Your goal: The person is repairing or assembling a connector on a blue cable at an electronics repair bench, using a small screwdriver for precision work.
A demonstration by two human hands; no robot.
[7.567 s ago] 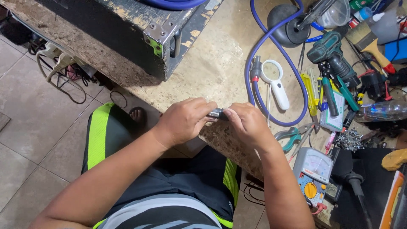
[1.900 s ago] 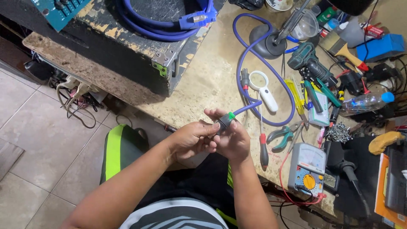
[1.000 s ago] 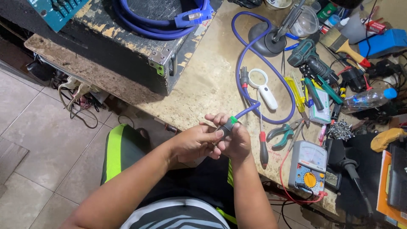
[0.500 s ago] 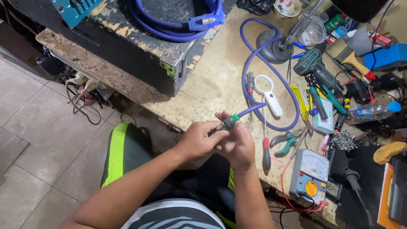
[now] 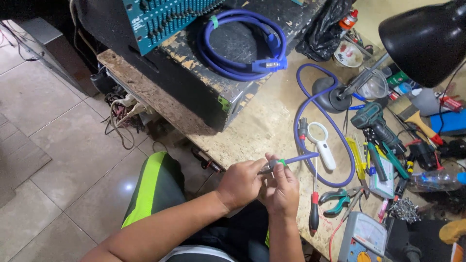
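- Close to the body, above the lap and just off the edge of the worktop (image 5: pixel 262 126): left hand (image 5: pixel 240 184) and right hand (image 5: pixel 281 191) pressed together around a small dark plug (image 5: pixel 268 167) on the end of a blue cable (image 5: pixel 301 158).
- Left grip: fingers curled shut, pinching the plug body between thumb and fingertips.
- Right grip: closed too, fingertips on the green band where the cable enters the plug, palm turned toward the left hand.
- Step in hand, by the look of it: working the plug shell at the cable end, one hand steadying and the other twisting or pushing; impossible to tell which way.
- Called for next, most likely: a firm pinch on the plug, a steady hold on the cable behind it, and no pull on the loop lying across the worktop.
- Just beyond the hands: red-handled screwdriver (image 5: pixel 314 213), teal pliers (image 5: pixel 338 199), multimeter (image 5: pixel 366 235) at the near edge.
- Farther out: white magnifier (image 5: pixel 323 140) inside the cable loop, cordless drill (image 5: pixel 374 121) to the right.
- Farthest: a second, coiled blue cable (image 5: pixel 240 46) on a black case (image 5: pixel 194 82), black lamp (image 5: pixel 427 39) overhead.
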